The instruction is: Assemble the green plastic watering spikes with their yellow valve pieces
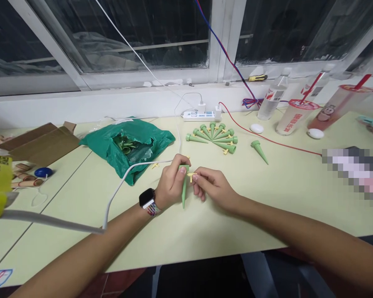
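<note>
My left hand (173, 180) is closed around the top of a green plastic spike (184, 192), whose tip points down toward the table. Between the thumb and fingers of my right hand (214, 187) is a small yellow T-shaped valve (191, 176), held right against the spike's side; I cannot tell how far it sits in. Beyond my hands, several green spikes with yellow valves (213, 138) lie fanned out, tips together. A single spike (260, 152) lies apart to the right. At the left, a torn green plastic bag (133, 142) holds more green pieces. Loose yellow pieces (155, 165) lie beside it.
A power strip (199, 116) with chargers stands against the wall. A white cable (124, 178) crosses near my left arm. Bottles (273, 95) and drink cups (295, 118) stand at the back right, near a blurred phone-like object (357, 167). Cardboard (43, 145) lies left.
</note>
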`<state>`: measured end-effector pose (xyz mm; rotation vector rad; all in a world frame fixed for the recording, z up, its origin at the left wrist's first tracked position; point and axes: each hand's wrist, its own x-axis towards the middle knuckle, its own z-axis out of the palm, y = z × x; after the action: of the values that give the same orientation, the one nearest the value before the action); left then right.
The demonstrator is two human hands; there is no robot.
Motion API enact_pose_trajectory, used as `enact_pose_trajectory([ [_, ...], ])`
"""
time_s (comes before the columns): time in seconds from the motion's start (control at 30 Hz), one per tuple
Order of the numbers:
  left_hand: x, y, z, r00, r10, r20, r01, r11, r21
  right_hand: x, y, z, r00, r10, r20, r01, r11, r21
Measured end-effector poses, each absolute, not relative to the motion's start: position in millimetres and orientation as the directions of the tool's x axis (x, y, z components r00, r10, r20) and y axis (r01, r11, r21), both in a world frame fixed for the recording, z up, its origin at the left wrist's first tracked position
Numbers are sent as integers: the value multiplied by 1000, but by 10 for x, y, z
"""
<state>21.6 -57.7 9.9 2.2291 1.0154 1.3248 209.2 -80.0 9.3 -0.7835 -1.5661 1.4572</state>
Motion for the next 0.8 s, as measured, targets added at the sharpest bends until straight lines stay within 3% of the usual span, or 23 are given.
enact_pose_trajectory([
  [0.17, 247, -611, 78, 291, 766, 574, 350, -643, 681, 2128, -830, 162, -417, 823, 386, 161, 485, -860],
  [0.4, 289, -616, 95, 290, 791, 538, 341, -611, 715, 2176, -798, 193, -462, 769, 442, 242, 588, -771],
  [0.5, 291, -634, 98, 296, 770, 566, 367, -638, 676, 2168, -809, 229, -446, 802, 398, 206, 525, -826],
  [0.6, 284, -655, 96, 294, 712, 637, 408, -697, 590, 2149, -831, 275, -494, 853, 167, 56, 223, -973],
  [0.67, 282, -662, 93, 304, 675, 672, 415, -729, 544, 2144, -833, 296, -557, 828, 61, -16, 62, -998],
  [0.73, 288, -664, 92, 308, 670, 675, 411, -734, 541, 2151, -822, 305, -553, 828, 97, 6, 120, -993],
  [0.8, 300, -664, 95, 298, 702, 647, 405, -707, 580, 2165, -804, 304, -508, 829, 234, 104, 329, -939],
])
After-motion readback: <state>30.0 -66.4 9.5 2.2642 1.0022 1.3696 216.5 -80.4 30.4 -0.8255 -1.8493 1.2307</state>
